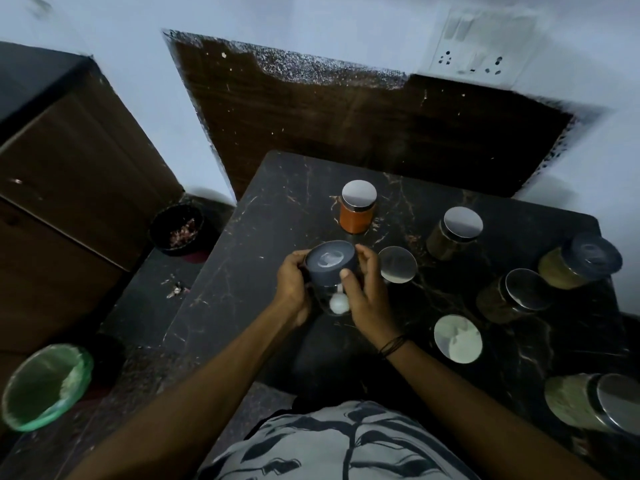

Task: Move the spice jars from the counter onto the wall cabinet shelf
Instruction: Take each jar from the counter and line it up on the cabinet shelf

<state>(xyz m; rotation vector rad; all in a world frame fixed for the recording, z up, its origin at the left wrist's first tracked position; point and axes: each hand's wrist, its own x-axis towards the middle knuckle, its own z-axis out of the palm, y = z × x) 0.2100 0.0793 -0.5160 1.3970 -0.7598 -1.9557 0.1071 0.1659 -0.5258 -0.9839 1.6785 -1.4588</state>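
I hold a clear jar with a dark grey lid between both hands above the black marble counter. My left hand grips its left side, and my right hand grips its right side with the thumb on the lid's edge. A white scoop shows inside the jar. Several spice jars stand on the counter: an orange one with a steel lid, a dark one, a steel-lidded one right beside my right hand, and a grey-lidded jar of yellow-green powder.
More steel-lidded jars fill the counter's right side. A dark wooden cabinet stands at the left. A black bowl sits on a lower ledge. A green-lined bin is at lower left. A wall socket is upper right.
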